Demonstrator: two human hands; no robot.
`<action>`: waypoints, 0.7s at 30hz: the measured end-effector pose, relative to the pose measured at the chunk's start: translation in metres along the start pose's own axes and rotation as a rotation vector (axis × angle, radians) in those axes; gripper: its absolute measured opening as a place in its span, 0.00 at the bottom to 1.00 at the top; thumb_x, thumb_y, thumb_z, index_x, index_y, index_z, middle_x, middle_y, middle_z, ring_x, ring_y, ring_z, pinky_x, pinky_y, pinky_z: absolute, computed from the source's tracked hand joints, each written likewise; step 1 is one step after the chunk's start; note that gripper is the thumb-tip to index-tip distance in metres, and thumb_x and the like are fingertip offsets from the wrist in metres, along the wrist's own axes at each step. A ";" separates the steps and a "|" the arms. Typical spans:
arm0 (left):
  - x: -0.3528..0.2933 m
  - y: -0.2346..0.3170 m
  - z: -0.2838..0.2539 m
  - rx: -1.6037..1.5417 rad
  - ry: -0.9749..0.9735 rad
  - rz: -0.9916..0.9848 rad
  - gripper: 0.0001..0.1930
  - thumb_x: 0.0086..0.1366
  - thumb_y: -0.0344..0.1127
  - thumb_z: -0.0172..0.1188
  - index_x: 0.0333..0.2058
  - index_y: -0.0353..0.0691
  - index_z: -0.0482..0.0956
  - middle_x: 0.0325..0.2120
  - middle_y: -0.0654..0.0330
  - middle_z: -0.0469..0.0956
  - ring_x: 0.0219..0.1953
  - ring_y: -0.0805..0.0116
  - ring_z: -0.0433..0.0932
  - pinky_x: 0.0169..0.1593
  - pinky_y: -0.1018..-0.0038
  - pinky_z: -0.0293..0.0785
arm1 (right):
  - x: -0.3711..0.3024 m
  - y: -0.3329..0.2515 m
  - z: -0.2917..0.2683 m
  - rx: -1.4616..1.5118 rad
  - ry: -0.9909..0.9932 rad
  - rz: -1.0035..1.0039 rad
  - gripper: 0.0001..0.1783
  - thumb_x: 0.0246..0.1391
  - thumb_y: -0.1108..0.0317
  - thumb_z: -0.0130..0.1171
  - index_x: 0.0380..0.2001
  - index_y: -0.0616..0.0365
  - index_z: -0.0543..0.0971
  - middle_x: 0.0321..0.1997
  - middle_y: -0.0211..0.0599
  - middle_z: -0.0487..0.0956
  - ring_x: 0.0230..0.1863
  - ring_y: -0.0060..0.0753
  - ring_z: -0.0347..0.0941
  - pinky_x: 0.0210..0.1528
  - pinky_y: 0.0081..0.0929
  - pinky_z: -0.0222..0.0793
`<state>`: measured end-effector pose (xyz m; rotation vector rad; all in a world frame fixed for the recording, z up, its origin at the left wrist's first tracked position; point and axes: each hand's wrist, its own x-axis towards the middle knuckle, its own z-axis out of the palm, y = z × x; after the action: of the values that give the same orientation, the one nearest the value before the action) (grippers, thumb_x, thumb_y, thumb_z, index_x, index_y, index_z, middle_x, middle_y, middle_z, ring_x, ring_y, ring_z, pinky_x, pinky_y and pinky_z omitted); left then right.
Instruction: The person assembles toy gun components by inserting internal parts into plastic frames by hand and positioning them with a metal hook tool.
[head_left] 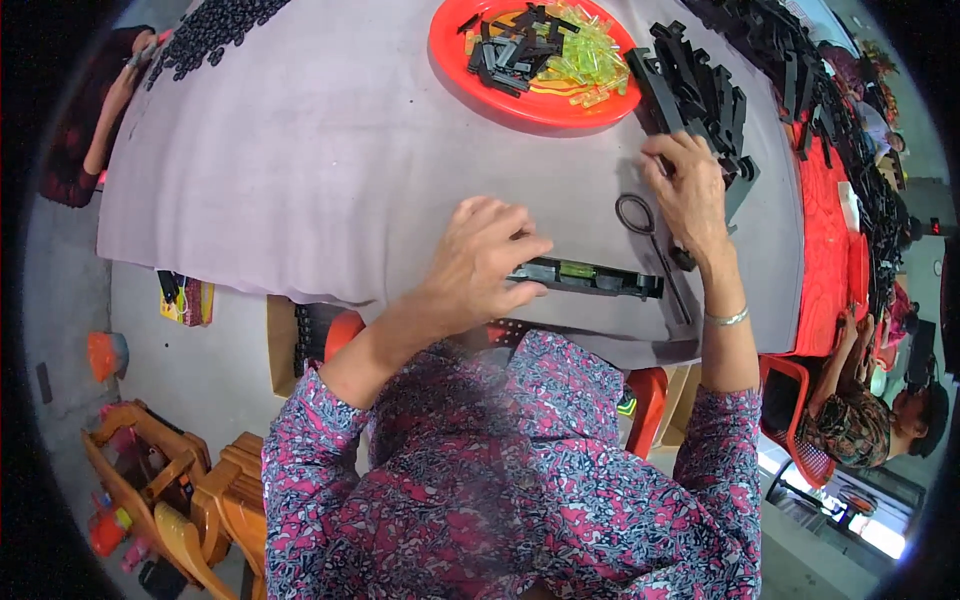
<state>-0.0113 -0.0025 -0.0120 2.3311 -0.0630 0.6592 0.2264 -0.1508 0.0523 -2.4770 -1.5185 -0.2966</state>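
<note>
My left hand (480,262) curls round the left end of a black bar-shaped spirit level (610,280), which lies near the table's front edge. A yellow-green vial (576,270) sits in the middle of its body. Farther right, my right hand (690,185) is bent over the near left side of a heap of similar black level bodies (700,85). Its fingers are curled, slightly blurred, and what lies between them is hidden. Between the two hands rests a dark metal tool with a looped end (637,212), its thin shaft pointing toward me.
A red plate (480,95) at the back holds small black strips and yellow-green vials. Small black pieces (215,35) are heaped at the far left. More black parts (790,60) lie along the right, beside a red-covered surface (820,240). Other people sit at both sides.
</note>
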 end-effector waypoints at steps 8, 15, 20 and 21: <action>0.001 0.002 -0.001 -0.008 -0.031 -0.024 0.18 0.44 0.39 0.72 0.36 0.42 0.81 0.34 0.60 0.72 0.43 0.58 0.71 0.54 0.58 0.62 | 0.081 -0.047 0.051 0.529 0.051 -0.110 0.09 0.54 0.67 0.62 0.36 0.59 0.83 0.36 0.47 0.81 0.38 0.52 0.79 0.42 0.43 0.74; 0.001 0.000 0.001 -0.006 0.003 0.008 0.19 0.43 0.38 0.73 0.36 0.42 0.81 0.34 0.60 0.74 0.41 0.57 0.73 0.53 0.59 0.63 | 0.111 -0.057 0.077 0.267 0.013 -0.106 0.11 0.52 0.64 0.66 0.35 0.59 0.83 0.36 0.47 0.81 0.35 0.45 0.80 0.39 0.38 0.74; 0.001 0.001 0.001 -0.006 0.011 0.009 0.18 0.44 0.38 0.73 0.36 0.42 0.81 0.34 0.60 0.74 0.41 0.58 0.72 0.53 0.59 0.63 | 0.113 -0.058 0.076 0.279 -0.062 -0.028 0.10 0.49 0.65 0.67 0.33 0.59 0.83 0.28 0.45 0.81 0.28 0.45 0.79 0.35 0.39 0.74; 0.001 0.001 0.002 -0.006 0.020 0.014 0.18 0.44 0.38 0.73 0.36 0.42 0.81 0.34 0.60 0.74 0.41 0.58 0.72 0.53 0.59 0.63 | 0.112 -0.057 0.075 0.277 -0.060 -0.031 0.10 0.49 0.65 0.67 0.33 0.59 0.83 0.28 0.45 0.81 0.28 0.45 0.79 0.35 0.39 0.74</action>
<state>-0.0099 -0.0047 -0.0121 2.3198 -0.0720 0.6883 0.2293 -0.0093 0.0174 -2.2657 -1.5071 -0.0139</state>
